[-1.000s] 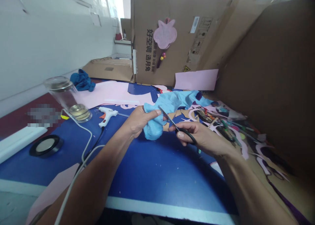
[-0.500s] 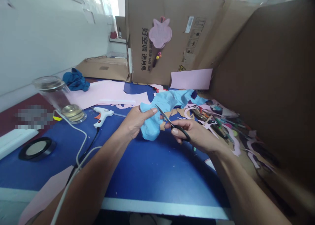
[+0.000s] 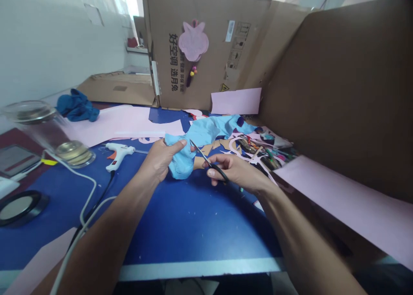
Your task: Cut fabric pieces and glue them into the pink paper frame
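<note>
Over a blue tabletop, a clear glass jar stands near a white hot glue gun. Farther right, the left hand closes around a bunched, soft light-blue cloth, held above the table; it looks light and limp, and its thick fold seems the surest place to grip. The right hand curls narrowly through the loops of black-handled steel scissors, their blades just beside the cloth, next to a heap of cut paper scraps.
</note>
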The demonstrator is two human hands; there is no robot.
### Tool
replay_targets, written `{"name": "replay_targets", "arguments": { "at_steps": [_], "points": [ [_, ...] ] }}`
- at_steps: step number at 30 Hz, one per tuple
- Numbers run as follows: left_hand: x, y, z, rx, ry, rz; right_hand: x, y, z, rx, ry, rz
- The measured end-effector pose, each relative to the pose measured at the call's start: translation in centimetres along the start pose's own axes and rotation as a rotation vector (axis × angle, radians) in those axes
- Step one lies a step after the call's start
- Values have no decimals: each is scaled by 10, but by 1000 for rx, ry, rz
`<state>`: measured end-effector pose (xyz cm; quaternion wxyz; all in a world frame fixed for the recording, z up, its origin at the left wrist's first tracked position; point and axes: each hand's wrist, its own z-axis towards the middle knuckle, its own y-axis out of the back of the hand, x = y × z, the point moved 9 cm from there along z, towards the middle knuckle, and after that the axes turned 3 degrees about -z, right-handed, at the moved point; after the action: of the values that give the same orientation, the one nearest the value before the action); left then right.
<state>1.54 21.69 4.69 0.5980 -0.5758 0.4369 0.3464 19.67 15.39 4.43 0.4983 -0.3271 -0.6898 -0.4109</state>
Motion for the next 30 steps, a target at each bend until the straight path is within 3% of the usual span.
{"name": "replay_targets", "arguments": {
  "at_steps": [4,10,15,30],
  "points": [
    [0,6,2,-74,6,-8,-3,3,3,-44,17,24],
    [0,5,1,-96,28,35,-8,20,7,-235,58,55],
    [1,1,0,-85,46,55,-1,17,7,-233,132,84],
    [2,-2,-2,-46,41,56,4,17,6,-241,144,33]
  ]
}}
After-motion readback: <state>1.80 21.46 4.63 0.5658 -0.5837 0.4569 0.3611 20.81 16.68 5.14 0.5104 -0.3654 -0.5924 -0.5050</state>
